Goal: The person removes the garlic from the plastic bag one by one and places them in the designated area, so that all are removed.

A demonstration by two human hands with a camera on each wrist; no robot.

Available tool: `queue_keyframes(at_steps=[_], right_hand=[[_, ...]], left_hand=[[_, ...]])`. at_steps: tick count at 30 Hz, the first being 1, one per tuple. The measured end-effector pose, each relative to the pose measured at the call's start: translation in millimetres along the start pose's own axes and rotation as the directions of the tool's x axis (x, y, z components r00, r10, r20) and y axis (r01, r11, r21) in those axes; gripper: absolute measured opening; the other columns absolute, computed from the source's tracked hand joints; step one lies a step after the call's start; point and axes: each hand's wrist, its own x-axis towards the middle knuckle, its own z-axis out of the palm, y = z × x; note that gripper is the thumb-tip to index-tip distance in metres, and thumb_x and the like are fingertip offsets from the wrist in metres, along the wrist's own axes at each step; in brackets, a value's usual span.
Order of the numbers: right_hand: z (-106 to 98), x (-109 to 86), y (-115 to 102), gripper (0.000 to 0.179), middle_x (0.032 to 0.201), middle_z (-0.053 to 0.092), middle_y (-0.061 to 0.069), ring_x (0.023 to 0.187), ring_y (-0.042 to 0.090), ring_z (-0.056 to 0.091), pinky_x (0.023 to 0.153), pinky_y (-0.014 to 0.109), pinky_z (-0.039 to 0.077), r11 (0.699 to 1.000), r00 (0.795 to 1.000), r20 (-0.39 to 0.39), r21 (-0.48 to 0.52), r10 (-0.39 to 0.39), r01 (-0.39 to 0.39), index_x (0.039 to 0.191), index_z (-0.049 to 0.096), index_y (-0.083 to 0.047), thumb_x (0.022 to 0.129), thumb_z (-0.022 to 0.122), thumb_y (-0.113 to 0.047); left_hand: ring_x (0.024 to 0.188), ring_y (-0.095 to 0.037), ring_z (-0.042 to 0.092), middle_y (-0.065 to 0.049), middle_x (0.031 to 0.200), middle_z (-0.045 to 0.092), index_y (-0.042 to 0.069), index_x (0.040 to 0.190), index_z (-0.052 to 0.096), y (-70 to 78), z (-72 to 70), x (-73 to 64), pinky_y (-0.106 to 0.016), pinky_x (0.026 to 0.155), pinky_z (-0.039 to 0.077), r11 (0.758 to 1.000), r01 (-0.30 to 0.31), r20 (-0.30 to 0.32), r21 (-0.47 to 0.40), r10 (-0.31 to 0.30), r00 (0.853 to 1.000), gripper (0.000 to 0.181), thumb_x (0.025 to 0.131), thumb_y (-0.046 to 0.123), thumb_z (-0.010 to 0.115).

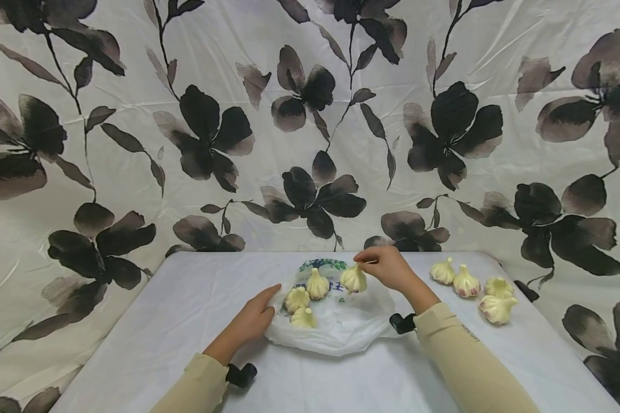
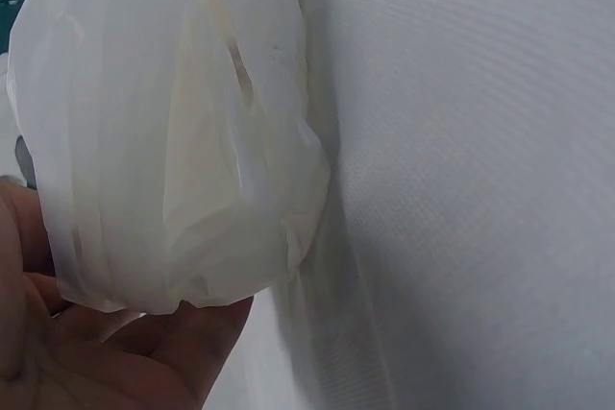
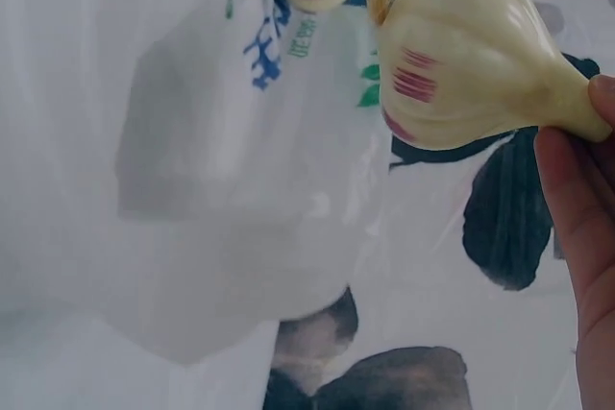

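Note:
My right hand [image 1: 387, 268] pinches a garlic bulb [image 1: 353, 279] by its stem, above the right part of a white plastic bag [image 1: 336, 330]. In the right wrist view, this bulb [image 3: 461, 64] shows purple streaks, and thumb and fingers meet at its stem. Three more garlic bulbs [image 1: 317, 284] lie at the left of the bag. My left hand [image 1: 250, 315] holds the bag's left edge; in the left wrist view, its fingers [image 2: 202, 338] go partly behind the plastic [image 2: 144, 141], which hides their tips.
Several garlic bulbs [image 1: 466, 281] lie in a group at the right of the white-covered table [image 1: 150, 327]. A flower-patterned cloth [image 1: 310, 143] hangs behind the table. Black wrist devices [image 1: 241, 376] are on both wrists.

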Motion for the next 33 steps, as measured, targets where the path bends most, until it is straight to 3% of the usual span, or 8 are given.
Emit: queue_keyframes(at_steps=[7,33], right_hand=[[-14.6,-3.3,1.9,0.019,0.106,0.073,0.011,0.098,0.027,0.07,0.083,0.037,0.059,0.999,0.999,-0.021,-0.037,-0.035,0.034,0.107,0.074,-0.009,0.089,0.066,-0.012],[-58.5,-23.8,29.6,0.021,0.111,0.072,0.014,0.101,0.032,0.07,0.082,0.044,0.059,0.994,0.99,-0.133,-0.084,0.051,-0.063,0.108,0.074,-0.008,0.089,0.065,-0.01]], left_hand=[[0.144,-0.037,0.03,-0.014,0.155,0.035,0.009,0.15,0.035,-0.8,-0.6,-0.3,-0.055,0.118,0.026,1.0,-0.018,0.003,0.006,0.018,1.0,0.056,0.094,0.008,0.036],[0.145,-0.036,0.029,-0.013,0.156,0.034,0.011,0.151,0.034,-2.5,0.5,1.0,-0.055,0.118,0.025,1.0,-0.002,0.008,0.005,0.002,1.0,0.055,0.096,0.012,0.037]])
